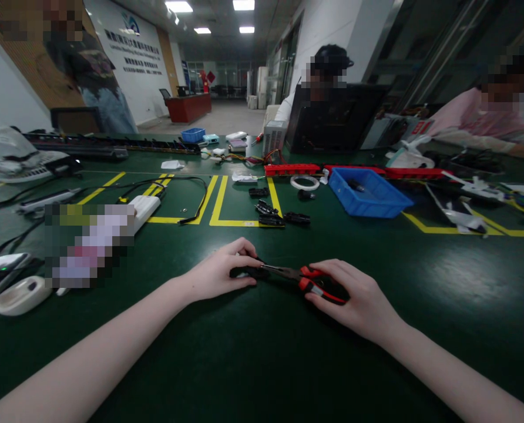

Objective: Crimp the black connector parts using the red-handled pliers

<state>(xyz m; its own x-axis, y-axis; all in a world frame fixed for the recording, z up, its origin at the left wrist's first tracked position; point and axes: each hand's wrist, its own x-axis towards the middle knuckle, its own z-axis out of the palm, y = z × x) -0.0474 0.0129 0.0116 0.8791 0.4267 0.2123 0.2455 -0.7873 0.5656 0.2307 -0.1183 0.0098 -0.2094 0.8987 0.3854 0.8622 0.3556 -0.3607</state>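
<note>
My right hand [354,294] is closed around the red and black handles of needle-nose pliers [308,279]. The pliers' slim jaws point left and meet a small black part [248,272], whose kind I cannot make out. My left hand [227,264] pinches that part between thumb and fingers, low over the green table. The fingers cover much of it, and whether the jaws grip it is unclear. Just beyond the hands, several black plastic pieces [266,208] lie in and beside a yellow-taped rectangle [218,200].
A blue bin [368,197] with a dark item inside stands at right, near a white ring [305,183] and red strips [292,170]. At left are a white power strip [145,208], cables and a cream oval object [22,295]. People are at the far side, near a black monitor [336,120].
</note>
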